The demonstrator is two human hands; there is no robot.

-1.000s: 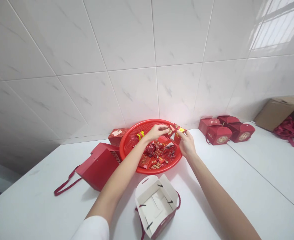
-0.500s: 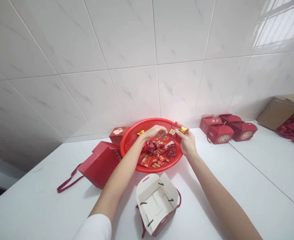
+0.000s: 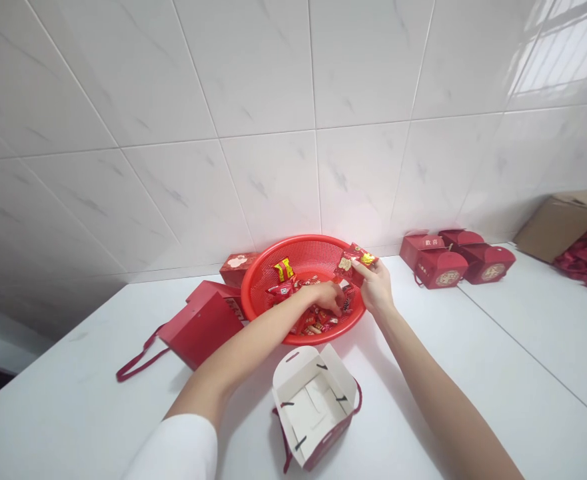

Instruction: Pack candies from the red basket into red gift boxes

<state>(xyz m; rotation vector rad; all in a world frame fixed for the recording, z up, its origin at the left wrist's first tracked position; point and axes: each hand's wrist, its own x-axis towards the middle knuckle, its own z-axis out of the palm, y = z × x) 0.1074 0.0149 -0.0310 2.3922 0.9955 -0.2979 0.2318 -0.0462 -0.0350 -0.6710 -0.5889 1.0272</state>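
My left hand [image 3: 329, 297] is down in the red plastic basket [image 3: 251, 313], its fingers curled and closed among the wrapped candies [image 3: 318, 325]; what lies between the fingertips is hidden. At the basket's right rim, my right hand [image 3: 377, 287] is closed on several wrapped candies [image 3: 357, 259], red packets and one with gold foil. A yellow packet [image 3: 284, 269] rests against the basket's back left wall. In front of the basket stands an open gift box [image 3: 314, 407], white inside, red outside, with dark red cords; its inside shows no candy.
A red gift bag [image 3: 204, 327] lies tilted left of the basket, its handle trailing on the white table [image 3: 73, 393]. Behind it sits a red flowered box [image 3: 237, 268]. Closed red gift boxes [image 3: 440, 267] and a cardboard carton [image 3: 556, 223] with red ribbon stand along the tiled wall.
My left hand has moved down and slightly right from above the basket into the candies, uncovering the yellow packet. My right hand stays at the rim with its candies.
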